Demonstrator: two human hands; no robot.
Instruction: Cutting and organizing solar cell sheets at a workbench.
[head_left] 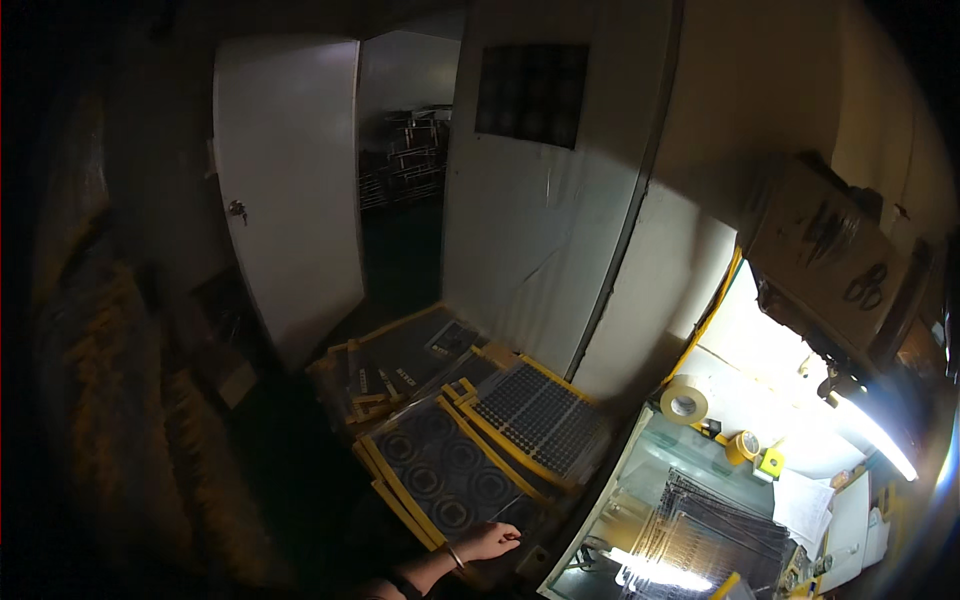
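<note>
My left hand [488, 542] reaches in from the lower edge, a thin bracelet on its wrist. Its fingers are curled together, and whatever lies inside them, if anything, is hidden. Just beside and beyond it is a yellow-edged panel [447, 472] with large ring patterns; I cannot tell whether the hand touches it. Farther back leans another yellow-edged panel [535, 415] covered in rows of small dark dots. A third, darker panel [420, 350] with small light markings lies behind these. My right hand is out of view.
On the right, a brightly lit glass-topped table [610, 505] bears a stack of dark patterned sheets [700, 530], a wide tape roll [684, 399], a yellow tape roll [742, 447] and white paper [803, 508]. A lamp tube [875, 435] glows above. A white door [290, 190] stands ajar.
</note>
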